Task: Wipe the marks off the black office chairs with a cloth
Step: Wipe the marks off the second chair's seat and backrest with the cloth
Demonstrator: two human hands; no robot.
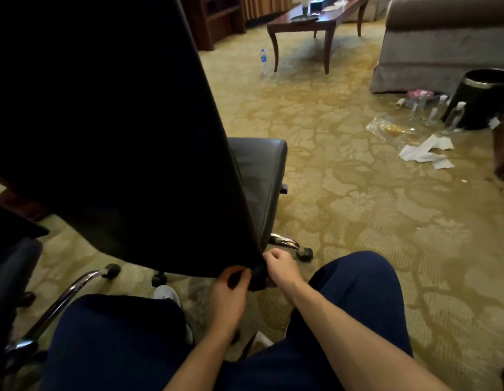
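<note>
Black leather office chair (256,176): my left hand (229,294) and right hand (279,268) both pinch a dark cloth (257,277) (bunched) at its backrest corner; marks indiscernible, wiping seemingly unfinished.

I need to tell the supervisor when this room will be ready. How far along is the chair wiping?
Done: nothing can be confirmed; the chair back is too dark to show marks or wiped patches. In hand: the left hand and right hand both grip something dark at the backrest's lower corner, perhaps the cloth. Left: the seat and the second chair at the left edge look untouched.
</note>
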